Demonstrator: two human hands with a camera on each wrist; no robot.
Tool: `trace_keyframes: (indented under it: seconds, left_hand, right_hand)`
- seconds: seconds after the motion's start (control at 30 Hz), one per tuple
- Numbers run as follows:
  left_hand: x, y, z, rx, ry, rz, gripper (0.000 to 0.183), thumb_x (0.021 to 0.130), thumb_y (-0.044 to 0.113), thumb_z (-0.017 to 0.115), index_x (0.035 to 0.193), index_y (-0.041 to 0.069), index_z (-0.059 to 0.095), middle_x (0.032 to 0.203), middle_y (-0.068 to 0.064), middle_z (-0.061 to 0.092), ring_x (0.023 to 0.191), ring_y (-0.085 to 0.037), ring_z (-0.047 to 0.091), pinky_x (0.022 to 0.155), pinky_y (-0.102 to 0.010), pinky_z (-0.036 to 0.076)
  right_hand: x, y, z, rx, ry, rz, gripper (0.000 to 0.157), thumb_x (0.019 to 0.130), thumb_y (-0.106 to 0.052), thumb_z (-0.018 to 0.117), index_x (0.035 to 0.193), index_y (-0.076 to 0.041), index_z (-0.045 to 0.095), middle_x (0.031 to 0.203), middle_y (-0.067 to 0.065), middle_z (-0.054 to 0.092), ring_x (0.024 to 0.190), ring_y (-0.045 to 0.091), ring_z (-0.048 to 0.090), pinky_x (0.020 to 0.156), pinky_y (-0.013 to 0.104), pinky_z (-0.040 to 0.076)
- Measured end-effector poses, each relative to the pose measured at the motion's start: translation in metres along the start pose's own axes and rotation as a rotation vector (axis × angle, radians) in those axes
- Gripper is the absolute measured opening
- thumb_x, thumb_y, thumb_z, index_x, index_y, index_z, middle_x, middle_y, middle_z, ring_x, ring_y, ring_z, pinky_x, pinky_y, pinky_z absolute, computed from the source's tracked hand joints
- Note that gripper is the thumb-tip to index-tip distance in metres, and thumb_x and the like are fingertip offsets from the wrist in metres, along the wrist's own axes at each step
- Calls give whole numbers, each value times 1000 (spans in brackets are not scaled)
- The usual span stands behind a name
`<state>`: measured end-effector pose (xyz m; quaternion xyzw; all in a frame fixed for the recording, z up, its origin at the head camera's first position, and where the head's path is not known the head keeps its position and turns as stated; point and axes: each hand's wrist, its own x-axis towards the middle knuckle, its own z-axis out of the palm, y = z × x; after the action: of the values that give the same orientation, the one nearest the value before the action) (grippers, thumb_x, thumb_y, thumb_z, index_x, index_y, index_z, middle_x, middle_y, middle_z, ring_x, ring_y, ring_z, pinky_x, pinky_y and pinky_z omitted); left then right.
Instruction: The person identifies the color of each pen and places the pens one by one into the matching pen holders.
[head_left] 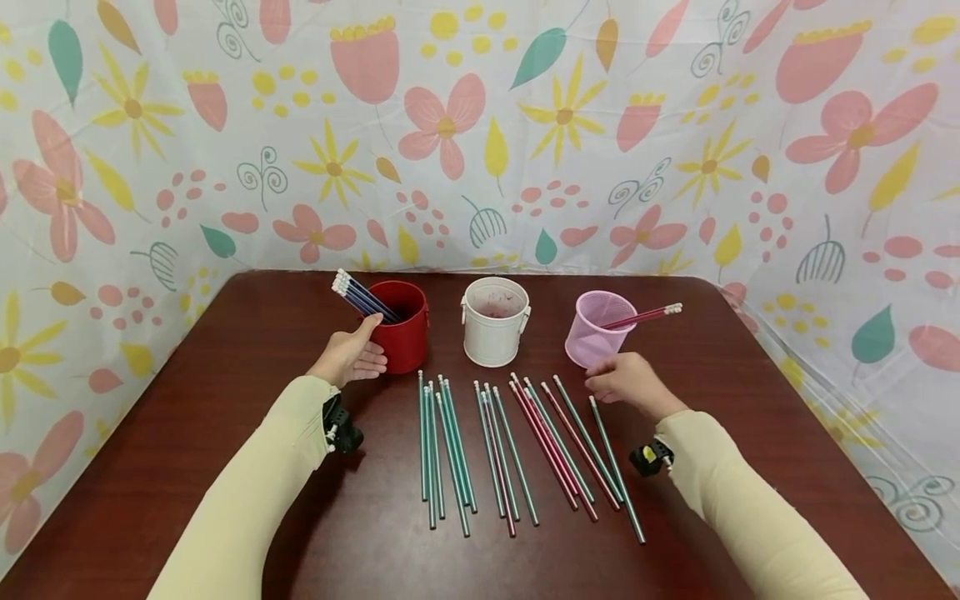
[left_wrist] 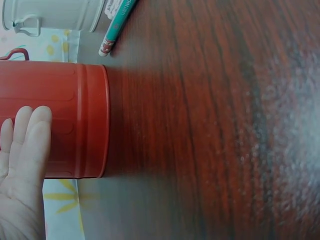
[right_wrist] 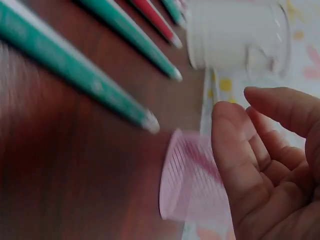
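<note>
My left hand (head_left: pixel 351 355) rests on the side of a red bucket (head_left: pixel 405 348), its fingers straight and thumb near the rim. Several dark blue pencils (head_left: pixel 366 298) lean out of that bucket to the left. The left wrist view shows the fingers flat along the red wall (left_wrist: pixel 65 120). Just in front of the pink mesh cup (head_left: pixel 579 335), my right hand (head_left: pixel 628 385) hovers with loosely bent fingers and holds nothing. Red pencils (head_left: pixel 647 317) stick out of the cup to the right. In the right wrist view, thumb and forefinger are slightly apart beside the cup (right_wrist: pixel 187 185).
A white bucket (head_left: pixel 491 337) stands between the other two containers. Several teal pencils (head_left: pixel 453 458) lie on the brown table (head_left: pixel 352 533), with more teal and red pencils (head_left: pixel 551 450) to their right. A flower-patterned curtain (head_left: pixel 480 125) hangs behind.
</note>
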<state>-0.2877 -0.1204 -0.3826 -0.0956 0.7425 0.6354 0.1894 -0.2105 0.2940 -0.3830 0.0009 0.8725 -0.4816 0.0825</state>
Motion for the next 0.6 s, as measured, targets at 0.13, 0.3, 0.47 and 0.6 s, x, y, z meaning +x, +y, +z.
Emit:
trace_keyframes:
  seconds: [0.13, 0.3, 0.47, 0.6]
  left_hand:
    - [-1, -2, -1, -7, -6, 8, 69, 94, 54, 46, 110, -12, 55, 80, -9, 65, 67, -15, 65, 71, -29, 57]
    - [-2, -2, -3, -2, 3, 11, 69, 94, 54, 46, 110, -13, 55, 79, -10, 65, 66, -15, 65, 70, -29, 57]
    - [-3, -2, -4, -6, 13, 1, 68, 94, 54, 46, 110, -12, 55, 76, -8, 65, 65, -15, 65, 68, -28, 57]
    - [-1, -1, -2, 0, 3, 1, 69, 94, 54, 47, 110, -12, 56, 75, -8, 65, 65, -15, 65, 67, -27, 57]
  right_hand:
    - [5, -4, 18, -159, -39, -15, 18, 80, -2, 67, 89, 14, 66, 65, 11, 66, 54, 12, 62, 54, 30, 56]
    - [12, -11, 32, -241, -91, -12, 16, 80, -6, 70, 82, 10, 69, 56, 5, 62, 49, 11, 60, 49, 28, 54]
    - [16, -16, 41, -291, -141, 0, 14, 80, -5, 70, 76, 8, 69, 54, 3, 60, 47, 11, 59, 48, 28, 54]
    - [13, -16, 45, -348, -157, 7, 13, 78, -4, 70, 68, 5, 69, 51, 2, 59, 45, 10, 58, 46, 28, 53]
